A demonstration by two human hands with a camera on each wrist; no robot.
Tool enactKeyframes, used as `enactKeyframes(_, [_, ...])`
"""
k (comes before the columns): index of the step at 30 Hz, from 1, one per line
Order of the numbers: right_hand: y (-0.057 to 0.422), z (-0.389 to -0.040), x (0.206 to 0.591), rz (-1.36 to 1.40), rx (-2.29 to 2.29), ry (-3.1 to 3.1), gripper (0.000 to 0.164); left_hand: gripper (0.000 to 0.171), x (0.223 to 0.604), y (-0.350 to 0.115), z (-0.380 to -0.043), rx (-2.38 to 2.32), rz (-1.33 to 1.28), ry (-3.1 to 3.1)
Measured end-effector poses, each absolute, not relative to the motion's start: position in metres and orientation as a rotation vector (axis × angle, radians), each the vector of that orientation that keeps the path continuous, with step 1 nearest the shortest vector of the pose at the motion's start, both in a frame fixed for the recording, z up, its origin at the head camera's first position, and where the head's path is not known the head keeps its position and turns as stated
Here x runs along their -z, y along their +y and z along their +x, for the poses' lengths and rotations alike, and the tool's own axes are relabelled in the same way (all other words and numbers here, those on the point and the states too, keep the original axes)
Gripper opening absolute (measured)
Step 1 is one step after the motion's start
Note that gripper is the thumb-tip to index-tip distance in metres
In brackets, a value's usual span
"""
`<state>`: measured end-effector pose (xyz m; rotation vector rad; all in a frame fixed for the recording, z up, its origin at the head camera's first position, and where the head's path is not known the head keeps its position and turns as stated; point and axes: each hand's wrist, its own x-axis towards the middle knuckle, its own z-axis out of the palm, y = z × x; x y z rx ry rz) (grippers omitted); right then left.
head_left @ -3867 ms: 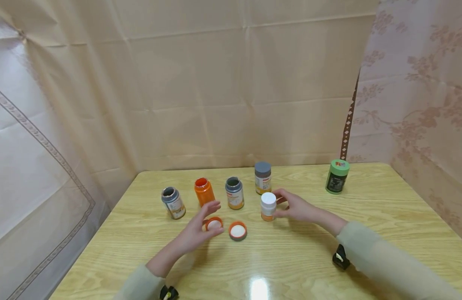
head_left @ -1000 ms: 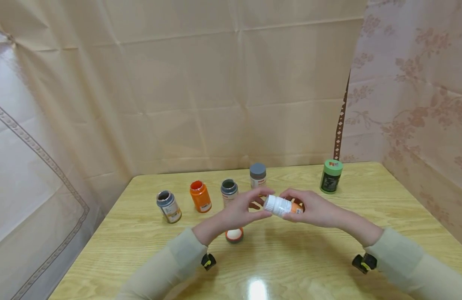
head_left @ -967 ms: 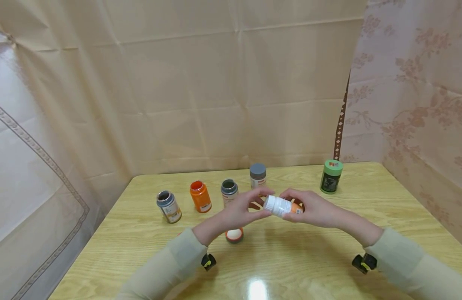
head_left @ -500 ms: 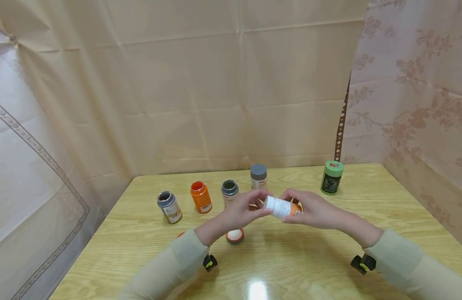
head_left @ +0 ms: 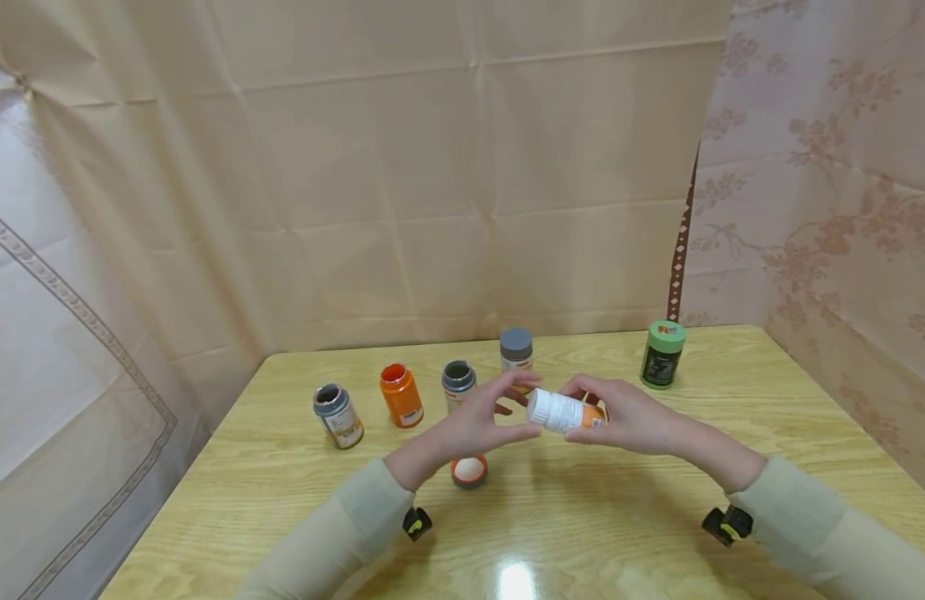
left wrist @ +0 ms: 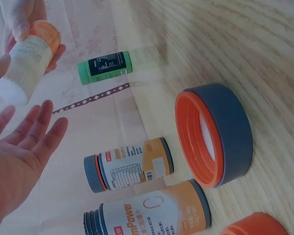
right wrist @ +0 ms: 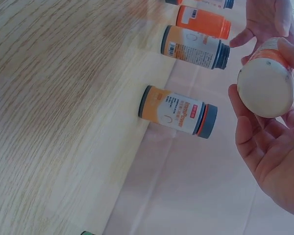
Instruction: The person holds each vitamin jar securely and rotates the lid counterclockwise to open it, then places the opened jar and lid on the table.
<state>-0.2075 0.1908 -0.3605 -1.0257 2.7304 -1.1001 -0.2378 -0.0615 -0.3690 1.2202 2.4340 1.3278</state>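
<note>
My right hand (head_left: 631, 417) grips a small white-and-orange pill bottle (head_left: 563, 412) by its orange base, above the table. The bottle lies tilted, its white cap (head_left: 538, 407) pointing left toward my other hand. Around that cap my left hand (head_left: 477, 423) is spread, thumb below and fingers above, just off it. In the left wrist view, those fingers (left wrist: 36, 129) are extended and apart. The right wrist view shows the bottle's pale bottom (right wrist: 265, 88) facing the camera. Under the left wrist, a grey cap with orange lining (head_left: 469, 472) lies inside-up.
Left to right stand an uncapped grey-necked jar (head_left: 338, 417), an uncapped orange bottle (head_left: 401, 396) and another uncapped jar (head_left: 458, 377). Behind the hands is a grey-capped jar (head_left: 517, 346); a green-lidded jar (head_left: 663, 357) stands back right. An orange cap (left wrist: 257, 225) shows at the left wrist view's bottom.
Since the oldest frame, my right hand has raised and tilted the white bottle. My left hand moved right to its cap; half a second ago its fingers were on the cap, now they are spread wider.
</note>
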Motion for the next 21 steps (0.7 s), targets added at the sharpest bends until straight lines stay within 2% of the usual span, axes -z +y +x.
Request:
enactKeyframes(10, [0.1915,-0.2080,0.3613,-1.033,1.095,2.731,0.036,0.047,0.3656,-0.0646,-0.2372,-1.331,1.290,2.367])
enactKeyframes(21, [0.1914,-0.2076,0.3613,-1.058,1.088,2.756,0.035,0.038,0.3645,-0.0611,-0.2356,-1.332,1.109,2.398])
